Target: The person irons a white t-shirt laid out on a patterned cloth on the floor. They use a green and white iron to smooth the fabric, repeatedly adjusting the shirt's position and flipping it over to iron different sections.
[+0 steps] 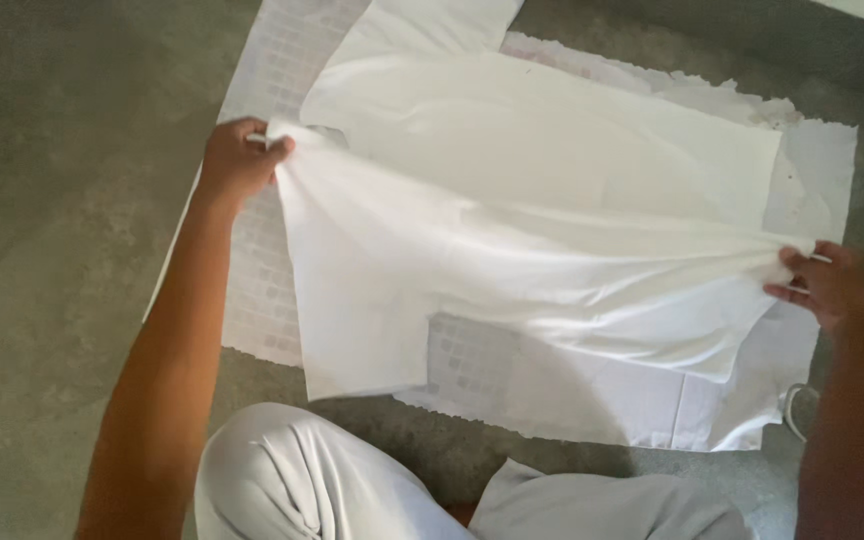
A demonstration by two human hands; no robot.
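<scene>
Your left hand (240,160) is closed in a pinch grip on the left edge of the white cloth (522,220), thumb and fingers bunching the fabric at that point. Your right hand (832,285) is likewise closed on the cloth's right edge, the fingertips clamping a gathered corner. Between the two grips the cloth is drawn taut, with a raised fold running from hand to hand and creases fanning out from each pinch.

The far part of the cloth lies flat on a pale sheet (262,280) with a faint grid pattern and torn edges. The near flap hangs down from the fold and overlaps the sheet's near portion; a patch of the grid shows just below it.

The sheet lies spread on the grey concrete floor (52,250), and the cloth sits within the sheet's outline, short of its left and right edges.

Your knees (292,480), in light grey clothing, are at the sheet's near edge, between your forearms.
</scene>
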